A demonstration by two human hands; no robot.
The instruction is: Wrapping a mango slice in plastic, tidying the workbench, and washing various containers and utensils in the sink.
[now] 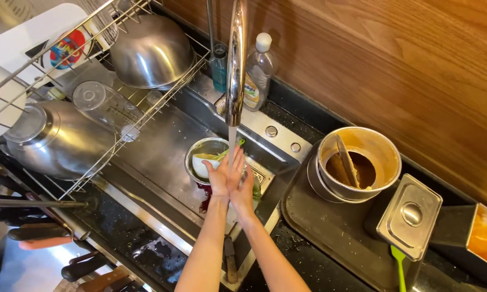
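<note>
The right hand (242, 186) lies behind the left hand (220, 178), so its palm is hidden. The hands cover part of the small bowl (205, 154) in the sink (162, 157). The orange tub (484, 238) at the right is cut off by the edge. The knife handles (38, 232) at the near left are cut off too.
</note>
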